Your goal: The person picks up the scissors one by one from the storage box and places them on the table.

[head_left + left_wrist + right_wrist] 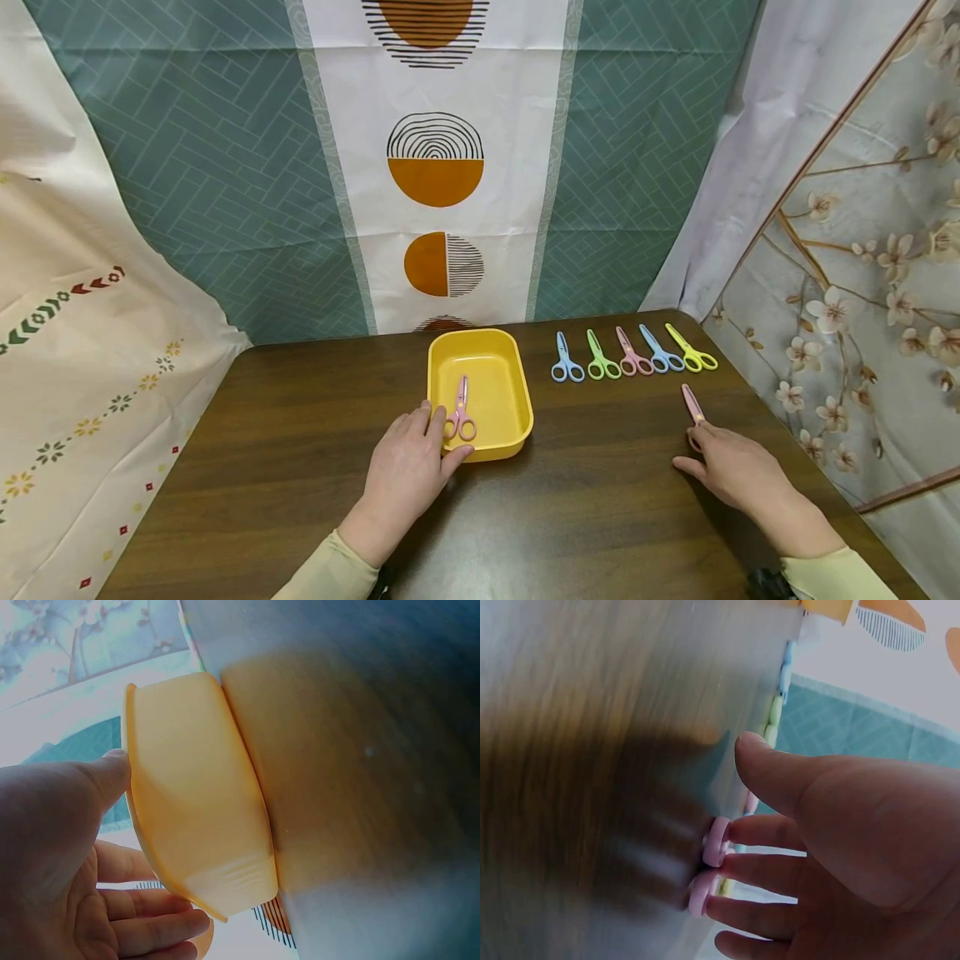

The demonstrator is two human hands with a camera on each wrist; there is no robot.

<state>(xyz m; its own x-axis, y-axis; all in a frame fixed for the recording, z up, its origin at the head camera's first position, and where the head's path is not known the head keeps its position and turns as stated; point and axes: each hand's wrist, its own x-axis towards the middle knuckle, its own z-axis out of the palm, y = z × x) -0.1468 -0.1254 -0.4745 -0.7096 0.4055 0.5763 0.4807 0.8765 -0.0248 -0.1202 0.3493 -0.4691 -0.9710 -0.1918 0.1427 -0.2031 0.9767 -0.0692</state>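
Note:
My left hand [408,458] rests at the near left corner of a yellow tray [516,392], its thumb on the near rim and its extended fingers along the left side. Inside the tray lie pink scissors [461,408], blades pointing away. On the right, my right hand [738,467] reaches over another pair of pink scissors [693,406] on the table. Its fingertips touch the two handle loops [717,842] in the right wrist view, while the thumb stands apart from them. The hand hides most of those handles in the head view.
Several scissors stand in a row along the back right of the dark wooden table [300,417]: blue [562,346], green [595,346], pink [625,342], blue [651,339] and yellow [679,339]. Patterned cloths [622,167] hang behind the table and at both sides.

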